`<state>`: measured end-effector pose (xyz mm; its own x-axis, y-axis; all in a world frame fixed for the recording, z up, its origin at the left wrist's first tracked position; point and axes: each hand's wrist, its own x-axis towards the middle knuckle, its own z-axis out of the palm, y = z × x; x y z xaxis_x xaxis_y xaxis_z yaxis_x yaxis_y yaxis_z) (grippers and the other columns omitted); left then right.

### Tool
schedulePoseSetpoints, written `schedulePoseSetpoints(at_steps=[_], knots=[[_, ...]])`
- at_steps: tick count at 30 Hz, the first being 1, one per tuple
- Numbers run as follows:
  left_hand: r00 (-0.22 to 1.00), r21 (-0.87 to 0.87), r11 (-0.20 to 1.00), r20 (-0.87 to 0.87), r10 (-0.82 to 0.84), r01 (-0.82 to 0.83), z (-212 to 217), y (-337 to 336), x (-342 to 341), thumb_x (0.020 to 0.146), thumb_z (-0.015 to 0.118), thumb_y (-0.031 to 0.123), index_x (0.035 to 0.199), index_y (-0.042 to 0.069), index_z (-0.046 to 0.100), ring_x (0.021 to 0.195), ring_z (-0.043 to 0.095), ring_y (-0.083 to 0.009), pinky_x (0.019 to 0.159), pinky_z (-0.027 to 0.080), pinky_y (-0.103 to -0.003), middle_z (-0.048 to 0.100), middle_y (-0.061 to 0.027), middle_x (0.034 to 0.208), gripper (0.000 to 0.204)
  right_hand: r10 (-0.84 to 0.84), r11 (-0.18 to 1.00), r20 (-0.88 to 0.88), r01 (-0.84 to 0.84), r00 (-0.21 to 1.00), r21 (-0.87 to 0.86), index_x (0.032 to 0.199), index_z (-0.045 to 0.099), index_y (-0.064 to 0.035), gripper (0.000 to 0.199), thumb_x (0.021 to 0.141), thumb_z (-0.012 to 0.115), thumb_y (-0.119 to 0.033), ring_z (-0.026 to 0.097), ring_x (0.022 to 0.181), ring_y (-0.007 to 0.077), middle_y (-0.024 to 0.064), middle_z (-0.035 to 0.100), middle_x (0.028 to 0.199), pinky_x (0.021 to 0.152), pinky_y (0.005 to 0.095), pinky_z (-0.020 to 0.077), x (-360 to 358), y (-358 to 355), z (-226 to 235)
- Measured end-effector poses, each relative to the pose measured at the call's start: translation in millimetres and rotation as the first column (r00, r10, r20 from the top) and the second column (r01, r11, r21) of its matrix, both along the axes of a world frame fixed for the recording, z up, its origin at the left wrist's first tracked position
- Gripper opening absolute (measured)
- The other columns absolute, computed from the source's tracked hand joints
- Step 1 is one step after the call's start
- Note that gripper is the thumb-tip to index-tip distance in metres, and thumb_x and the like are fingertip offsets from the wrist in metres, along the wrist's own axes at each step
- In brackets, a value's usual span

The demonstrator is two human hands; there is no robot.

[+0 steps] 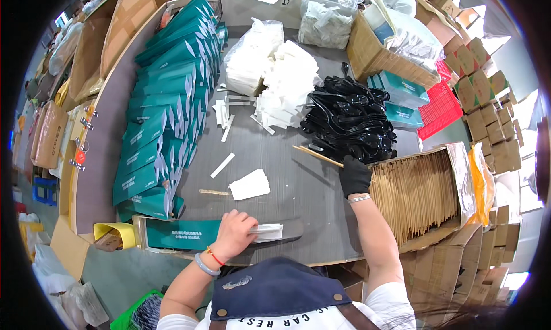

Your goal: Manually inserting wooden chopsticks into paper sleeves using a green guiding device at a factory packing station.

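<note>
At the table's near edge, my bare left hand (234,233) has its fingers closed on a white packet (267,232), just off the end of a long teal sleeve (182,233) lying flat. A dark, smooth, rounded thing (293,229) sticks out beyond the packet; its kind is hard to tell. My right hand (354,178), in a black glove, grips a pair of wooden chopsticks (317,156) that point left over the table. It is between a heap of black plastic spoons (350,120) and an open box (453,157) packed with chopsticks (410,195).
Teal sleeves (166,109) are stacked in overlapping rows along the left wall. White packets (290,80) are heaped at the middle back. A loose white card (250,184) and strips (222,165) lie nearer. At the right stand a cardboard box (367,48) and a red basket (441,109).
</note>
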<state>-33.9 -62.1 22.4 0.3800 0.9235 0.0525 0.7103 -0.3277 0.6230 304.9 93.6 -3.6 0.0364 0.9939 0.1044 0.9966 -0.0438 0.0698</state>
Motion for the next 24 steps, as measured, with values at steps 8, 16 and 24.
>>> schedulePoseSetpoints(at_steps=[8,16,24], knots=[[0.995,0.183,0.980,-0.059,0.085,-0.072,-14.7,-22.6,4.6,0.068,0.076,0.011,0.081,0.014,0.066,0.083,0.051,-0.0222,0.070,0.038,-0.037,0.054,-0.0005,0.085,0.017,0.079,0.959,-0.166,-0.121,0.983,-0.256,0.086,0.067,-0.0125,0.017,0.077,0.071,-0.027,0.067,0.079,0.0323,0.0122,0.068,0.084,0.070,0.0417,0.0529,-26.4,-62.1,26.7],[0.995,0.240,0.970,-0.084,0.052,-0.030,-18.0,-27.6,2.7,0.074,0.068,0.012,0.076,0.013,0.063,0.082,0.050,-0.0212,0.071,0.038,-0.036,0.053,-0.0003,0.085,0.006,-0.040,0.976,-0.486,-0.070,0.873,-0.207,0.090,0.065,-0.0085,0.035,0.084,0.067,-0.043,0.064,0.084,0.0356,0.0163,0.065,0.089,0.073,0.0452,0.0495,-38.0,-69.6,22.9],[0.984,0.219,0.975,-0.166,0.070,-0.032,-12.2,-39.6,0.1,0.078,0.066,0.015,0.087,0.014,0.067,0.088,0.052,-0.0185,0.076,0.038,-0.035,0.060,0.0036,0.091,0.010,-0.047,0.950,-0.458,-0.102,0.888,-0.295,0.099,0.069,-0.0068,0.029,0.085,0.067,-0.032,0.064,0.085,0.0365,0.0163,0.068,0.095,0.074,0.0456,0.0494,-44.2,-61.0,29.1]])
